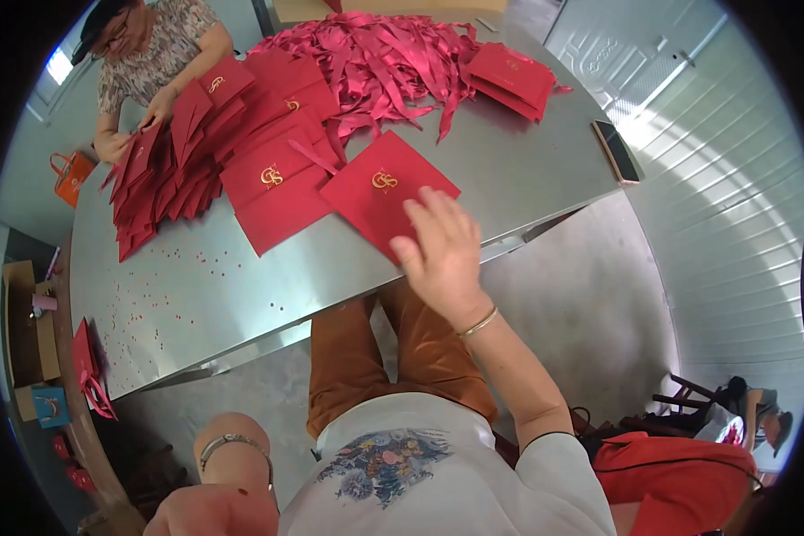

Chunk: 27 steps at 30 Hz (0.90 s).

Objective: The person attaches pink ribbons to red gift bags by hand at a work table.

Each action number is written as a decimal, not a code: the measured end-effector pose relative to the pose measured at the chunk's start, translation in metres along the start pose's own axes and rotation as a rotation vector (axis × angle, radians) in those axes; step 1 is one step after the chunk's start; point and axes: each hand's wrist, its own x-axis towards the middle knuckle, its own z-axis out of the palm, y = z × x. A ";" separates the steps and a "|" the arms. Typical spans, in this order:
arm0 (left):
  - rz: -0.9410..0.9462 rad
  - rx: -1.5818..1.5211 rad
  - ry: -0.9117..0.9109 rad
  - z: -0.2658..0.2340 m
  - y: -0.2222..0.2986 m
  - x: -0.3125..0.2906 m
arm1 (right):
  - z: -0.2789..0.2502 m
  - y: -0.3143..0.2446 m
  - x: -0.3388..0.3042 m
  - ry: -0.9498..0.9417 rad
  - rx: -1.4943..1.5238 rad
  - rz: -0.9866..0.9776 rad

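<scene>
My right hand [442,255], with a thin gold bangle at its wrist, lies over the near right edge of a red square paper bag [389,186] with a gold emblem. Its fingers are stretched and spread, and whether they touch the bag I cannot tell. That bag lies flat near the table's front edge, overlapping another red paper bag [272,201] to its left. A pink ribbon [315,155] lies between them. Low on the left, only the part of my left hand [232,427] beyond a silver-coloured bracelet shows; its fingers are hidden.
Red bags [165,174] crowd the metal table's [268,277] left side. Behind lies a heap of pink ribbons [384,62]; at right are more bags [514,79] and a phone [616,152]. Red dots [156,308] litter the front left. A person [156,58] handles bags across the table.
</scene>
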 end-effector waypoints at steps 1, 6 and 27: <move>0.074 -0.020 -0.052 -0.001 -0.005 0.004 | -0.002 0.008 0.000 0.045 -0.041 0.036; 0.122 -0.176 -0.123 0.006 -0.016 0.010 | 0.006 0.039 -0.005 0.082 -0.052 0.134; 0.195 -0.098 -0.248 0.010 -0.032 0.008 | 0.046 0.146 0.095 -0.189 -0.107 -0.037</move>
